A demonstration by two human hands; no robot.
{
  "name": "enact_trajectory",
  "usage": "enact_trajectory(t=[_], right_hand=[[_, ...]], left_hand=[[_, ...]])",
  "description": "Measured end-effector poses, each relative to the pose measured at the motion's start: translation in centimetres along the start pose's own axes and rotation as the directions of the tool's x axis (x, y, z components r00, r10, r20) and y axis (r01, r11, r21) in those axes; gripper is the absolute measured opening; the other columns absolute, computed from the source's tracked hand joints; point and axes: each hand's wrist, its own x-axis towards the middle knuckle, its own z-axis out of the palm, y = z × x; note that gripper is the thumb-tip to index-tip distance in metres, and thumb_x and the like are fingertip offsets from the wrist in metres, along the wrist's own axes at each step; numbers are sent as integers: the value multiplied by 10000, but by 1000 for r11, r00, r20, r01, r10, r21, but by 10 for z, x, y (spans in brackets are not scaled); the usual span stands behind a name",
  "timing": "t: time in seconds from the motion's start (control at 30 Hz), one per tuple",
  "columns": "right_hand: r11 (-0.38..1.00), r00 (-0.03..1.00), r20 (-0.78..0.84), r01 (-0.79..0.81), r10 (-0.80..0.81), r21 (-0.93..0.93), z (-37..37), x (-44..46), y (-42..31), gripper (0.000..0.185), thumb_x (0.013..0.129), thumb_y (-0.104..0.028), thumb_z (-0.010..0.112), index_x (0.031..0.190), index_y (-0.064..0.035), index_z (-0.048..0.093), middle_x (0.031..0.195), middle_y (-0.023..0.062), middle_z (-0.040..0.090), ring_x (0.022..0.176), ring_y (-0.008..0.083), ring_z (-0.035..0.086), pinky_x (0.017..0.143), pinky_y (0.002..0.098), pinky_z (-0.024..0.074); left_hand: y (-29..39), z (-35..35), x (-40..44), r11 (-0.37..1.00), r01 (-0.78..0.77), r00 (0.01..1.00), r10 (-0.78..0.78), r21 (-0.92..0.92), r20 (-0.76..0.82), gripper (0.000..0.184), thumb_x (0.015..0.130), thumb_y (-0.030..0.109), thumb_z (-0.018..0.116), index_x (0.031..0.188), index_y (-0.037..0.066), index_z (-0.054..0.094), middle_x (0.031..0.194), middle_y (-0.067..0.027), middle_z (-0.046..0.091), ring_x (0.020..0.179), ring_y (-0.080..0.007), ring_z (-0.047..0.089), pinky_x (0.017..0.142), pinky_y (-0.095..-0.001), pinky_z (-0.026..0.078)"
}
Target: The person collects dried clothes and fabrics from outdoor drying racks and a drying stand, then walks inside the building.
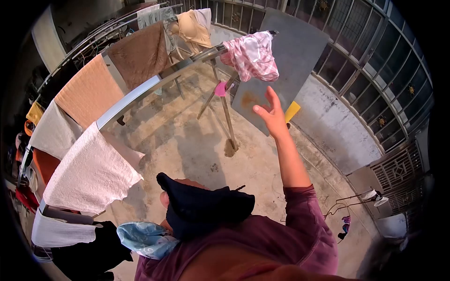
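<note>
My right hand point(271, 112) reaches forward with thumb and fingers apart, just below a pink and white checked cloth point(253, 55) that hangs over the end of a metal rail point(136, 97). Nothing shows between its fingers. Close to my chest, my left hand point(165, 198) is mostly hidden behind a dark navy garment point(206, 206), which it holds. A light blue patterned cloth point(146, 238) hangs beside that garment, at my left arm.
A white towel point(91, 173), a peach towel point(89, 91) and a brown towel point(140, 54) hang along the rails at left. Behind the checked cloth leans a grey board point(290, 51). Barred windows point(375, 61) line the right; a wire rack point(342, 203) stands lower right.
</note>
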Motion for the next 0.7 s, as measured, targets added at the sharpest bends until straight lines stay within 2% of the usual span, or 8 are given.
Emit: enact_trajectory(t=[0.17,0.23,0.33,0.4,0.47,0.5,0.6,0.7], right_hand=[[957,997,-53,41,-59,-289,-51,107,48,939,617,-271,742,1314,-5,171,1342,197,214,1256,285,207,998,408,228],[814,983,-14,145,-185,-563,-58,149,69,991,580,-279,760,1308,18,156,1346,232,183,1259,314,194,1004,381,223],[698,986,-9,111,-166,-707,-62,190,88,1029,543,-271,773,1300,40,148,1352,252,145,1257,342,179,1012,363,209],[680,982,-40,98,-185,-726,-65,210,102,915,583,-241,744,1293,1,220,1332,239,215,1249,345,196,1018,374,186],[570,995,28,77,-95,-818,-68,221,112,607,683,-210,658,1208,-61,393,1212,212,417,1159,325,369,946,374,301],[705,999,-4,25,-40,-708,-73,235,113,301,773,-169,533,1062,-86,508,985,165,571,939,282,541,801,353,406],[841,990,-44,90,-134,-534,-98,260,103,203,804,-144,468,984,-69,526,834,145,591,759,257,573,682,328,438],[956,972,-213,38,-104,-291,-131,295,71,191,858,-113,395,953,-17,530,875,43,577,793,126,518,717,248,405]], left_hand=[[-15,-32,43,996,37,999,-40,84,32,460,719,418,557,848,-24,564,834,-155,598,764,-287,563,724,-414,431],[-18,-45,66,997,30,996,-37,77,84,461,724,412,554,862,-27,560,848,-158,595,778,-289,562,732,-415,430],[-18,-67,100,998,10,989,-19,57,150,461,730,404,549,883,-31,554,870,-163,591,797,-293,559,745,-417,428],[-22,-80,124,1000,-6,979,2,17,204,462,735,399,546,897,-34,550,884,-166,588,810,-296,557,753,-419,426],[-24,-90,146,1000,-16,967,17,-7,254,463,739,394,543,911,-36,546,899,-169,585,823,-298,556,762,-420,425],[-26,-93,157,1000,-20,958,23,-16,286,464,742,391,541,918,-38,544,906,-170,583,830,-299,555,766,-421,424],[-31,-100,187,999,-30,929,41,-37,368,466,748,384,536,939,-42,538,928,-175,579,849,-303,552,779,-423,422],[-43,-107,212,997,-43,898,66,-63,435,469,755,376,532,960,-46,532,950,-179,574,869,-307,550,792,-425,420]])
